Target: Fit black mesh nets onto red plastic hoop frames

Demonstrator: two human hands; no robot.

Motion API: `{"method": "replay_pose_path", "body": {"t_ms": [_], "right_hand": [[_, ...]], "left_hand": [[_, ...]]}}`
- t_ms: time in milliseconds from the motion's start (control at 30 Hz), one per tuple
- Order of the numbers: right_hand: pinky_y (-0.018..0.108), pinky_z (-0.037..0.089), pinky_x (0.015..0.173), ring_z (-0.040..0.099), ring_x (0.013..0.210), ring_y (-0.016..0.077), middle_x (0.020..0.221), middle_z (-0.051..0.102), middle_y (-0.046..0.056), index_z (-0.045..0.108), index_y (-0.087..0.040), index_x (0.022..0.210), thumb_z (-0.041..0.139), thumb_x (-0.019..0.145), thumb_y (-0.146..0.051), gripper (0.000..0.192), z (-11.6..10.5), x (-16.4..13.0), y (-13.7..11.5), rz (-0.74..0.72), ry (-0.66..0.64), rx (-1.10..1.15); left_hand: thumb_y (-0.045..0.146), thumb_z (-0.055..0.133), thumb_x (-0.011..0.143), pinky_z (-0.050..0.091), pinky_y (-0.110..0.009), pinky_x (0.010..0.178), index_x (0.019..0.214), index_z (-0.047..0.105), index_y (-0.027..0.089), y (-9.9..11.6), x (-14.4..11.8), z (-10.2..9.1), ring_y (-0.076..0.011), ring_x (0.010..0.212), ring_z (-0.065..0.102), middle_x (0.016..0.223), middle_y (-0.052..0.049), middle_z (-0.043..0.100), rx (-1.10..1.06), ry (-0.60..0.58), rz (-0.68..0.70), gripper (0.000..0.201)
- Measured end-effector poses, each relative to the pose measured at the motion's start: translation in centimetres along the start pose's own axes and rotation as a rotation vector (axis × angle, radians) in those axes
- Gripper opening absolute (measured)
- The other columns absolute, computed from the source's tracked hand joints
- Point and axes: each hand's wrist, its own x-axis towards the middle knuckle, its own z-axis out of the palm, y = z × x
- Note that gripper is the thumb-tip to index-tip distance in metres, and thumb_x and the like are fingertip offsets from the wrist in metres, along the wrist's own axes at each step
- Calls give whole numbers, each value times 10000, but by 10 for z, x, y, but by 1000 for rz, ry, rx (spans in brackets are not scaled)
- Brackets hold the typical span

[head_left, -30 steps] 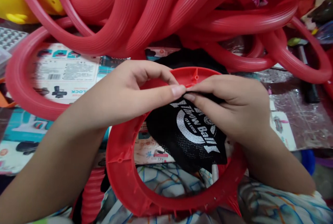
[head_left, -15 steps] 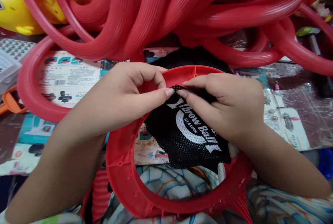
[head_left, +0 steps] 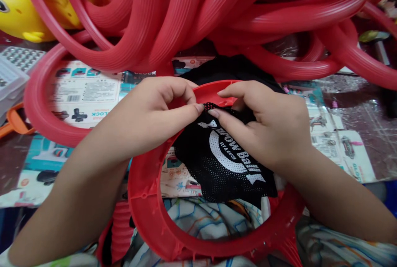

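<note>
We've got the black mesh net (head_left: pixel 223 163) stretched over the far right part of the red ring (head_left: pixel 149 213) in our lap. Our left hand (head_left: pixel 155 114) and right hand (head_left: pixel 266 126) both pinch its top edge at the ring's far rim, fingertips nearly touching; can't really tell if it's hooked on. Behind the ring sits a pile of red hoops (head_left: pixel 186 15), printed cartons (head_left: pixel 83 93) to its left.

Smooth, matt red plastic ring (head_left: pixel 149 213) carrying perforated black mesh cloth with white print (head_left: pixel 223 163); ribbed red plastic hoops (head_left: pixel 186 15) behind.
</note>
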Motion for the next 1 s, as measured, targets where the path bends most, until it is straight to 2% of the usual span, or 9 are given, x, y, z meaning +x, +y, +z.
{"method": "replay_pose_path", "body": {"t_ms": [300, 567, 633, 733, 800, 900, 1000], "right_hand": [[290, 413, 608, 691, 732, 201, 796, 729, 23, 694, -193, 958, 624, 926, -360, 185, 2, 1, 0, 57, -48, 20], [289, 396, 605, 685, 732, 193, 811, 735, 26, 698, -179, 990, 602, 938, -353, 206, 0, 1, -1, 46, -47, 19], [280, 377, 602, 672, 735, 170, 825, 733, 5, 698, -208, 1057, 550, 963, -310, 203, -2, 0, 0, -33, -70, 13], [281, 318, 575, 615, 675, 136, 770, 700, -16, 700, -253, 1162, 450, 998, -229, 300, -6, -3, 4, -236, -136, -37], [290, 283, 556, 558, 619, 125, 733, 674, -8, 718, -234, 1155, 430, 1009, -219, 323, -8, -3, 7, -324, -137, -80], [295, 277, 556, 523, 603, 121, 734, 669, 14, 752, -180, 1067, 444, 1013, -223, 315, -8, -3, 11, -383, -114, -93], [297, 295, 571, 520, 605, 126, 725, 666, 22, 754, -147, 1057, 451, 1008, -205, 313, -8, -2, 12, -396, -118, -88]], "left_hand": [[324, 610, 810, 334, -227, 490, 710, 615, 187, -2, 1, 0, -116, 599, 439, 649, 7, 509, 41, -8, -25, 169], [276, 582, 793, 364, -257, 509, 736, 611, 206, -2, 0, 1, -136, 620, 481, 701, 0, 561, 102, 5, -19, 95], [268, 581, 796, 365, -252, 511, 731, 604, 203, -1, 0, 1, -129, 621, 482, 703, 3, 564, 114, 10, -5, 94], [261, 581, 802, 352, -227, 497, 705, 585, 193, -1, 0, 2, -108, 603, 468, 667, 15, 542, 122, 13, 21, 118], [262, 579, 807, 330, -213, 477, 701, 581, 186, -2, 1, 2, -96, 577, 443, 629, 26, 506, 105, 2, 21, 131], [285, 588, 813, 321, -210, 470, 720, 582, 181, -4, 2, 1, -92, 570, 429, 635, 32, 493, 70, -12, 6, 140], [281, 594, 806, 321, -210, 475, 714, 562, 183, -5, 3, 0, -92, 571, 430, 636, 37, 480, 73, -6, 10, 138]]}}
